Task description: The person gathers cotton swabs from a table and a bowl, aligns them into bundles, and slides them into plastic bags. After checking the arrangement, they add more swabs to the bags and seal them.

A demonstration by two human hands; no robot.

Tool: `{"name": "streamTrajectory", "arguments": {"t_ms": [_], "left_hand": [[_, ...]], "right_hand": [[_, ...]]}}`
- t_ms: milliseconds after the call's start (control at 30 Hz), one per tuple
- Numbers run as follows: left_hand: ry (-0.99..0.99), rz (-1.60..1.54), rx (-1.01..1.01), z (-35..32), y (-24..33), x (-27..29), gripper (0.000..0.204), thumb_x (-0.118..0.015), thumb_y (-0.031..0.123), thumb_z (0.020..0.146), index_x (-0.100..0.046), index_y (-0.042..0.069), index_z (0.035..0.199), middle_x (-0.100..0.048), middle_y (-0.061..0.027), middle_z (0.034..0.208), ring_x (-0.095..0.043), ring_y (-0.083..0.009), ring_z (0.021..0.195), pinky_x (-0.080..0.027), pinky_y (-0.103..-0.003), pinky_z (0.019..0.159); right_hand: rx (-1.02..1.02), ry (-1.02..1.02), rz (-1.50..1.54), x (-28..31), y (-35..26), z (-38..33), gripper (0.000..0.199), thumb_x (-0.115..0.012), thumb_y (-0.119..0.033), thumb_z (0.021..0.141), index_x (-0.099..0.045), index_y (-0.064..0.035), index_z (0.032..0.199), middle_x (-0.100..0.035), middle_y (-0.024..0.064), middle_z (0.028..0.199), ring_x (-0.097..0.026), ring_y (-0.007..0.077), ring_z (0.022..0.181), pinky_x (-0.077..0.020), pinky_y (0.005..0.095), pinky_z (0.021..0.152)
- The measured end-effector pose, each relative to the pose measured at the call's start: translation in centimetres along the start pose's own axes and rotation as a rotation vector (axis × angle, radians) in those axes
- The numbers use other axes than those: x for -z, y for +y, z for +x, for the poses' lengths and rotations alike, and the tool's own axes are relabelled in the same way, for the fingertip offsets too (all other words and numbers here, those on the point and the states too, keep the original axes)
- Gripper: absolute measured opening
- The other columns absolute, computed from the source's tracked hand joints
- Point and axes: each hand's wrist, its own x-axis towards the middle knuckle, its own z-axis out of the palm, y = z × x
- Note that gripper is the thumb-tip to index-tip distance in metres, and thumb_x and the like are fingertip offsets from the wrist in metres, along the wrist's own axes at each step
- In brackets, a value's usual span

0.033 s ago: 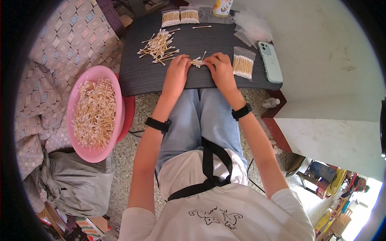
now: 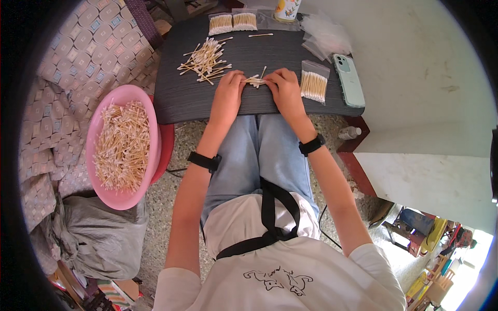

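Note:
Between my two hands, near the front of the dark table, is a small bunch of cotton swabs (image 2: 254,81) with white tips. My left hand (image 2: 229,93) pinches the swabs from the left side, fingers closed. From the right, my right hand (image 2: 285,90) is closed on the same bunch. One swab sticks up out of it, away from me. Just beyond my left hand lies a loose pile of cotton swabs (image 2: 205,59). A clear zip bag of swabs (image 2: 314,85) lies right of my right hand. My fingers partly hide the bunch.
The dark table (image 2: 176,101) also holds two filled bags (image 2: 232,22), a single swab (image 2: 260,34), empty plastic bags (image 2: 326,33), a printed cup (image 2: 286,9) and a pale green phone (image 2: 349,80). A pink basin (image 2: 93,150) full of swabs stands at left. A wall (image 2: 415,78) rises at right.

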Motion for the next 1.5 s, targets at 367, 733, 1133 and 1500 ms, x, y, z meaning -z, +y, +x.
{"name": "streamTrajectory", "arguments": {"t_ms": [367,733,1133,1500], "left_hand": [[0.072,0.019,0.116,0.1,-0.2,0.0,0.009,-0.054,0.002,0.087,-0.059,-0.004,0.092,-0.059,-0.0156,0.102,-0.058,-0.034,0.095,-0.047,-0.039,0.082],[-0.099,-0.246,0.06,0.8,0.2,-0.3,0.024,-0.049,0.0,0.087,-0.057,-0.001,0.11,-0.058,-0.0177,0.113,-0.056,-0.0354,0.106,-0.047,-0.039,0.09],[-0.166,0.119,-0.126,-0.8,-0.6,0.7,0.036,-0.05,0.003,0.09,-0.051,0.001,0.126,-0.048,-0.0164,0.134,-0.043,-0.0318,0.127,-0.035,-0.041,0.107],[-0.099,-0.211,0.045,0.9,-0.3,-1.0,0.038,-0.044,-0.003,0.091,-0.051,0.005,0.127,-0.053,-0.0172,0.128,-0.052,-0.0327,0.118,-0.043,-0.038,0.098]], "right_hand": [[-0.01,-0.008,0.027,0.5,-0.1,-0.6,0.01,-0.064,-0.002,0.078,-0.067,-0.0033,0.088,-0.056,0.0127,0.091,-0.052,0.0311,0.088,-0.045,0.0401,0.079],[0.019,-0.04,0.154,-0.2,-1.4,0.3,0.037,-0.068,-0.003,0.074,-0.057,-0.0021,0.11,-0.051,0.0137,0.105,-0.05,0.0342,0.097,-0.0434,0.0419,0.085],[0.187,-0.091,0.033,-0.5,0.0,0.5,0.024,-0.059,-0.001,0.08,-0.064,-0.0002,0.103,-0.064,0.0133,0.103,-0.057,0.0334,0.104,-0.0456,0.0395,0.091],[0.106,-0.142,0.094,-0.5,-0.2,1.0,0.025,-0.055,0.005,0.078,-0.064,0.0016,0.101,-0.061,0.0166,0.107,-0.055,0.0345,0.105,-0.0437,0.042,0.093]]}}
